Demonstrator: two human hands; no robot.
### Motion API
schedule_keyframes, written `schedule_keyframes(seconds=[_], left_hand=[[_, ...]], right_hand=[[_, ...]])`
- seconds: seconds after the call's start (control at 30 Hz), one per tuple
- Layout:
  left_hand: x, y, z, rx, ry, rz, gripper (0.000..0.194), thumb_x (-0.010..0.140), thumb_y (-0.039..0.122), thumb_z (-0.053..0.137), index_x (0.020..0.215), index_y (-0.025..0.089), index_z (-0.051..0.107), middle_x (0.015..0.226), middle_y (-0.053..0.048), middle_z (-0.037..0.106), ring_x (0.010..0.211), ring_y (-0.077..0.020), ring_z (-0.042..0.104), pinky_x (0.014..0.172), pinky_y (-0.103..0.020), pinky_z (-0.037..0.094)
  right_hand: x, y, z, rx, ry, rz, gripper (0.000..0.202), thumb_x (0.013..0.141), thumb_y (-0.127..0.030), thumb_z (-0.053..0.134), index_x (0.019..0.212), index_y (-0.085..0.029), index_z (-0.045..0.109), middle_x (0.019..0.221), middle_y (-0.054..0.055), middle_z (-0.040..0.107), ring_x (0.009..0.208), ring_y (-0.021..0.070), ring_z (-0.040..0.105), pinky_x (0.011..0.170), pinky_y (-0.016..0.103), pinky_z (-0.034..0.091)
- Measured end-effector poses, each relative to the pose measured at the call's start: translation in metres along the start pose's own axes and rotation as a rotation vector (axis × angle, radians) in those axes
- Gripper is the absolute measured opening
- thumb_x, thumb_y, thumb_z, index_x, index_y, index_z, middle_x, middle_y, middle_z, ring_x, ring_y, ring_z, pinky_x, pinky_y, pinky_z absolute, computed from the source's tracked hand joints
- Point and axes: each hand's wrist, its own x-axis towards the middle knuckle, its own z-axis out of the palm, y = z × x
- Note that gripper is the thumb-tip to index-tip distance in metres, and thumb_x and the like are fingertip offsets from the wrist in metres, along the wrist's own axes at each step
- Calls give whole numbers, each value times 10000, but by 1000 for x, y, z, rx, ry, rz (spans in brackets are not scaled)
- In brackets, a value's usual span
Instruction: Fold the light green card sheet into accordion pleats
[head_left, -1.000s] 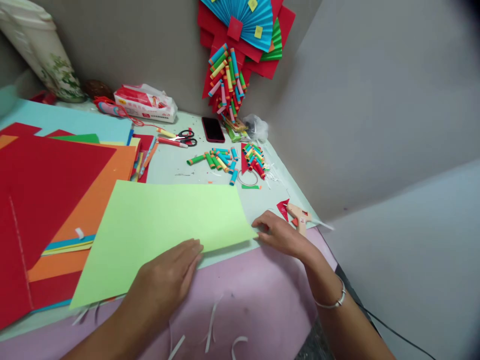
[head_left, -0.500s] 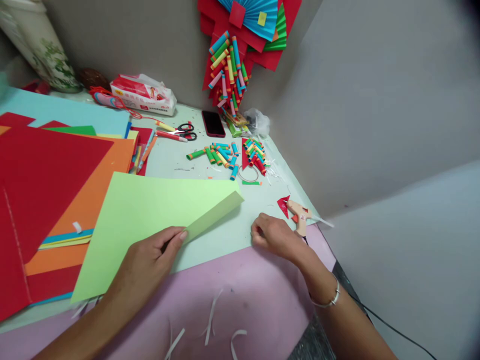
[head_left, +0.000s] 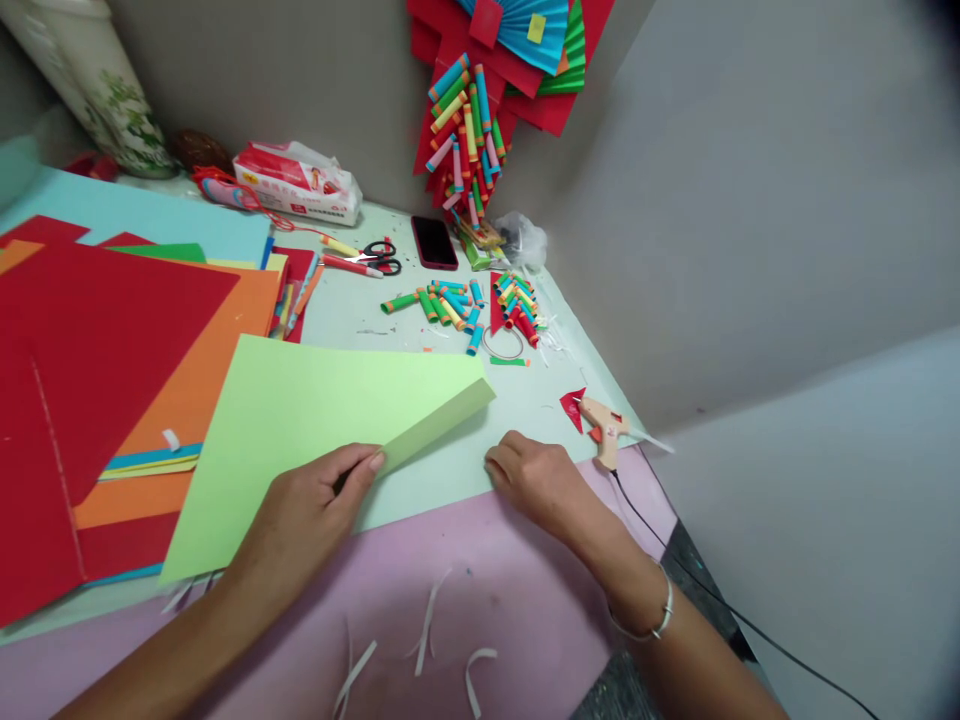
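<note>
A sheet of light green paper point(head_left: 300, 400) lies across the table, its near right edge folded up in a long strip. My left hand point(head_left: 315, 500) pinches that edge between thumb and fingers, with the palm over the sheet. Right of the folded strip, my right hand point(head_left: 536, 480) rests by the table's near edge, apart from the paper. Its fingers are curled together; what they hold, if anything, is hidden. Beyond it, a glue gun point(head_left: 606, 428) lies near the right corner, its nozzle over a red paper scrap point(head_left: 573, 410).
Stacked coloured paper point(head_left: 135, 340) covers the left side. Behind the green sheet are small paper rolls point(head_left: 442, 305), scissors point(head_left: 375, 258), a phone point(head_left: 435, 243) and a tissue pack point(head_left: 300, 185). A red paper decoration point(head_left: 487, 110) stands at the wall. The glue gun's cable point(head_left: 705, 585) runs off right.
My right hand has moved a little left, away from the glue gun and toward the green paper. My left hand keeps its pinch on the sheet. The view has shifted slightly.
</note>
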Motion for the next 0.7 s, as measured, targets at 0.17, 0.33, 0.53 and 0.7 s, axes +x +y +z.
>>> schedule_keyframes(seconds=[0.17,0.33,0.53,0.7], left_hand=[[-1,0,1,0,10,24,441,870,593,472,893,261,760,913,28,793,815,-188,713,685,-220,493],[0,0,2,-1,7,50,420,867,587,488,899,271,761,849,34,785,762,-176,704,652,-215,484],[0,-4,3,21,-14,42,415,878,587,489,922,272,756,839,42,777,727,-154,686,645,-210,470],[0,-4,4,16,-8,42,416,865,593,501,916,272,759,853,40,784,746,-162,700,646,-212,476]], right_hand=[[8,-2,14,-116,76,-50,209,863,-56,485,746,-175,610,710,17,569,525,120,393,478,305,172],[5,16,16,-118,131,85,176,848,-89,481,774,-170,619,721,28,585,545,120,437,489,281,204],[-29,71,-4,1,244,446,203,903,-171,469,849,-204,662,841,54,675,698,166,578,600,279,358],[-57,109,-29,-2,336,640,361,910,-185,416,1152,-210,683,1090,90,736,898,218,666,743,332,462]])
